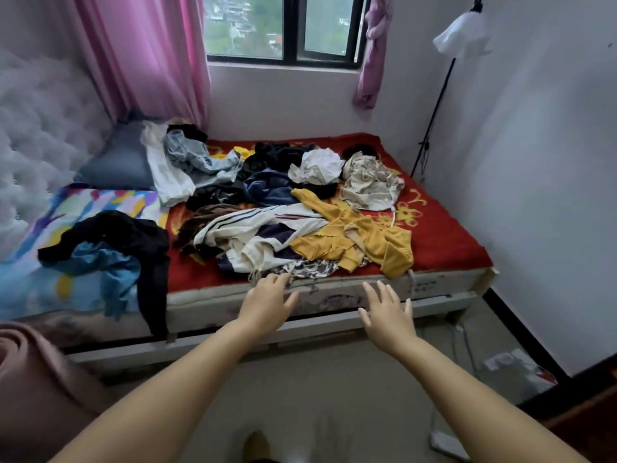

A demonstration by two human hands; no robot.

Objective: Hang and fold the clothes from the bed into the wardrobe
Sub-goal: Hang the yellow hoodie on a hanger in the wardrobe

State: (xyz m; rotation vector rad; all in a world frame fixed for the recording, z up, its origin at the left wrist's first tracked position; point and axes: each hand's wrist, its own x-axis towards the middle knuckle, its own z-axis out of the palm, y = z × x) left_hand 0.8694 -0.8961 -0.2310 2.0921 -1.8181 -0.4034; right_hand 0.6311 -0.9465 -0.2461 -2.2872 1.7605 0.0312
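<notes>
With both hands spread wide and holding nothing, I reach for the clothes heaped on the bed. My left hand touches the patterned garment at the near edge; my right hand hovers beside, probably to grasp it.

The bed carries a red blanket with yellow flowers over its right part and a multicoloured sheet on the left. A heap of clothes lies on the blanket: a yellow garment, a white striped jacket, a white shirt. A black garment and a blue one drape over the near edge. A grey pillow sits at the back left.
</notes>
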